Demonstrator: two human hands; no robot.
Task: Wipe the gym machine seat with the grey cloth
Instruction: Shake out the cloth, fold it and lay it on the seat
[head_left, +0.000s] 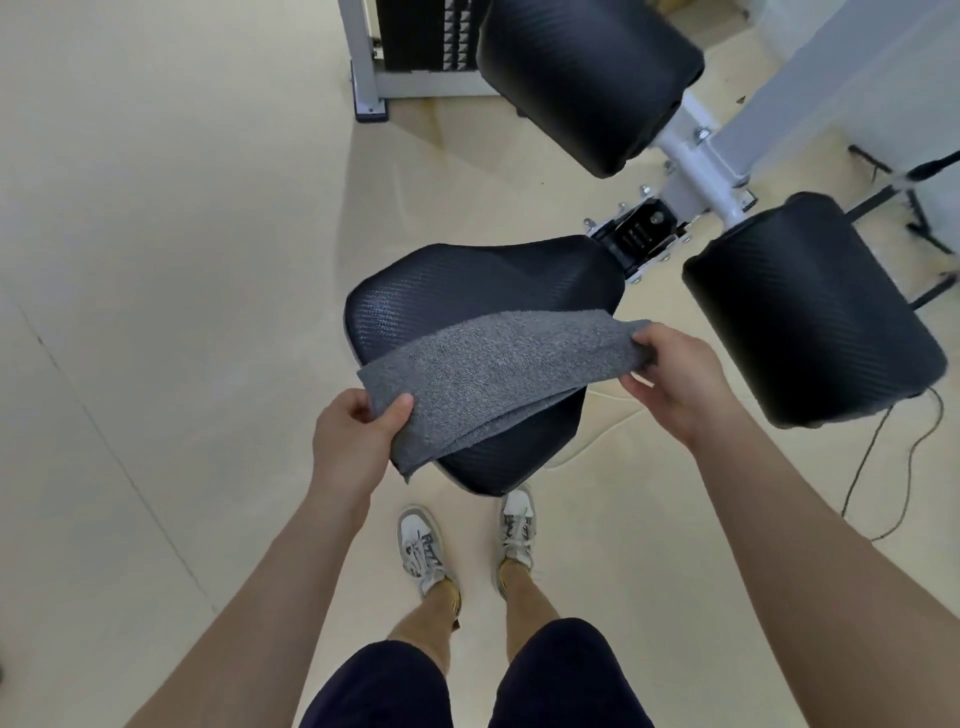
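Observation:
The black textured gym machine seat (467, 280) sits in the middle of the view, just in front of my feet. A folded grey cloth (498, 369) is stretched across the seat's near half. My left hand (353, 436) pinches the cloth's near left corner, thumb on top. My right hand (675, 384) grips the cloth's far right end, just past the seat's right edge. I cannot tell whether the cloth rests on the seat or hangs slightly above it.
Two black knee pads (587, 73) (810, 312) on a white frame (691, 161) stand behind and to the right of the seat. A weight stack (415, 36) is at the back. A thin cable (883, 467) trails on the beige floor at the right.

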